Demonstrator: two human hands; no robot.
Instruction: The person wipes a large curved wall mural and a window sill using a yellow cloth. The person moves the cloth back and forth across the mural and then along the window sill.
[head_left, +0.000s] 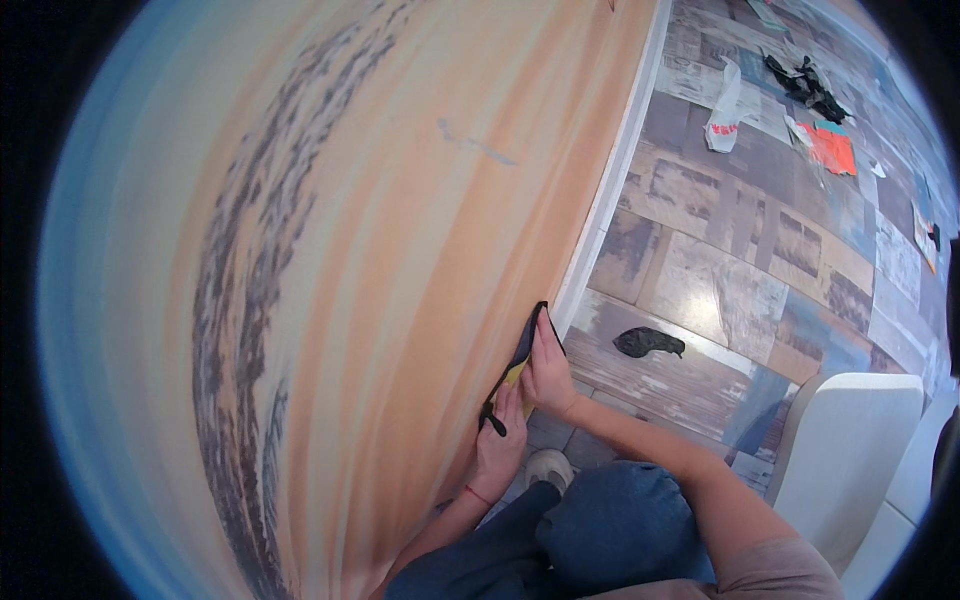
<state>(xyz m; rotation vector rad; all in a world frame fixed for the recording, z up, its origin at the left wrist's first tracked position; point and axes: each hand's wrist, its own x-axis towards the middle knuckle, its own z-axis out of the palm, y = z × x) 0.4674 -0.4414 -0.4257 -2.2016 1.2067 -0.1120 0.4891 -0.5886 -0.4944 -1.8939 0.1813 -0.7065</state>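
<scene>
Low on the wall, beside the white skirting strip, is a thin black piece with a yellow patch (517, 371); it looks like plastic film or a bag, but its exact kind is unclear. My right hand (549, 372) grips its upper part, fingers stretched along it and pressed together. Just below, my left hand (501, 445) holds the lower end, fingertips by the yellow patch. A black strip of the piece sticks out over the left hand's fingers. Both palms and part of the piece are hidden.
The wall (400, 270) carries a beach mural with a grey scuff. On the patterned floor lie a crumpled black scrap (648, 342), a white plastic bag (724, 105), a black crumpled bag (806, 88) and an orange packet (832, 148). A white panel (850, 450) stands at right.
</scene>
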